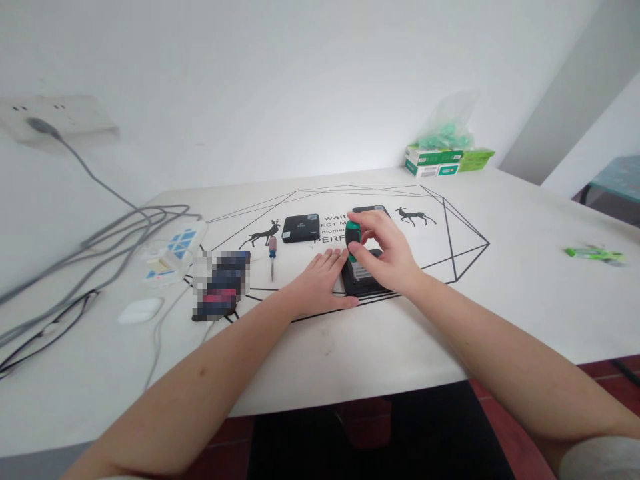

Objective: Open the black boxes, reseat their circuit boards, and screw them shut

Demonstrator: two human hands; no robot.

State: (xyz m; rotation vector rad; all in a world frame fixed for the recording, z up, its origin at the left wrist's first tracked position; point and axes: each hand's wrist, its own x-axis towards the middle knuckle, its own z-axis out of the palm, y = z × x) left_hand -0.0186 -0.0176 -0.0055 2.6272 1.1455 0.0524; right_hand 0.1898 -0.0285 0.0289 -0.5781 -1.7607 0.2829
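Note:
My right hand (387,250) is closed around the upright green and black handle of a screwdriver (353,232), with thumb and fingers on its sides. Its tip is hidden. Under it lies a black box-shaped device (357,288) with a pale label on top, partly covered by my right hand. My left hand (320,283) rests with its fingers stretched out against the device's left side, its thumb along the near edge. Behind are a black flat box (301,229) and another one (371,210), partly hidden by my right hand. A second screwdriver (273,257) lies left of my left hand.
A pixelated dark object (223,285) lies to the left, beside a white case (141,311), a power strip (185,243) and grey cables (125,247). Green-white boxes (434,160) stand at the back right under a plastic bag. A green packet (595,254) lies far right.

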